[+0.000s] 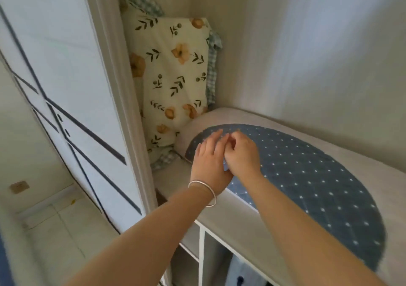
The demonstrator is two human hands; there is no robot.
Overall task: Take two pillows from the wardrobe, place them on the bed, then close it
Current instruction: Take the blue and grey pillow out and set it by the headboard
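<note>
Pillows are lying inside the open wardrobe, on its high white shelf (222,217). One is a long grey pillow with a blue dotted oval panel (303,175); it is resting flat on the shelf, and its long axis is running from the back left corner toward the front right of the shelf. Its near long edge is lying along the front edge of the shelf, and its far long edge is staying close to the back wall of the wardrobe. The second is a cream pillow with orange flowers and green leaves (173,74); it is standing upright at the left end of the shelf, leaning in the corner behind the white door frame (123,101), with its long axis going up and down. Its lower end is touching the left end of the grey pillow.

Above the grey pillow the room is open up to the top of the view.

The left hand (211,160), wearing a thin silver bangle (204,192) on the wrist, is lying on the blue panel with fingers nearly flat and close together. The right hand (241,153) is just beside it, touching it, with fingers curled and pinching at the blue fabric; whether it is really gripping, I cannot tell.

Below the shelf, white dividers (201,255) are forming lower compartments.
</note>
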